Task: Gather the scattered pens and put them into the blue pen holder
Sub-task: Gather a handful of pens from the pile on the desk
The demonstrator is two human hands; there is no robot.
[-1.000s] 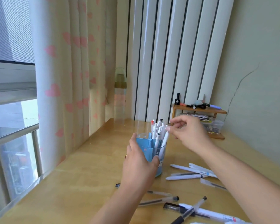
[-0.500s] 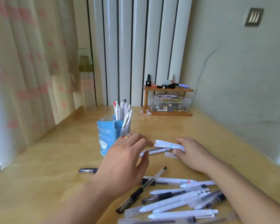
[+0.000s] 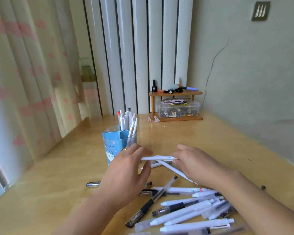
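Blue pen holder [image 3: 116,146], lettering too small to read, stands just beyond the left hand [image 3: 127,172], whose fingers are straight, touching white pens [image 3: 157,158]. Right hand [image 3: 196,165] pinches those pens, palm down.

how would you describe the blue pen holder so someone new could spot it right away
Start at the white ribbed panels on the back wall, then drop to the wooden desk below. The blue pen holder stands there, just beyond the left hand. It is the only upright cup, with white pens sticking out.
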